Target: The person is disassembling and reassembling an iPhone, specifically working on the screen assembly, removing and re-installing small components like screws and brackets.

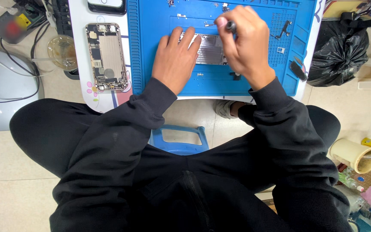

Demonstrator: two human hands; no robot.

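Left hand: the left hand (174,58) lies flat on the blue mat (151,43), fingers spread, fingertips pressing the left edge of the metal plate (209,49); it grips nothing.
Right hand: the right hand (245,43) is curled, fingers pressed together around a dark-handled tool (231,26), held upright over the plate's right part.
Plate: silvery, rectangular, lying flat near the middle of the mat, partly hidden by both hands.
Tool tip: hidden under the hand; cannot tell where it meets the plate.
Mat: small loose parts (283,30) lie scattered on it, right of the hands.
Phone shell: an opened phone shell (106,56) lies on the white table (77,25), left of the mat, well apart from the hands.
Floor: a black bag (338,47) sits at right.
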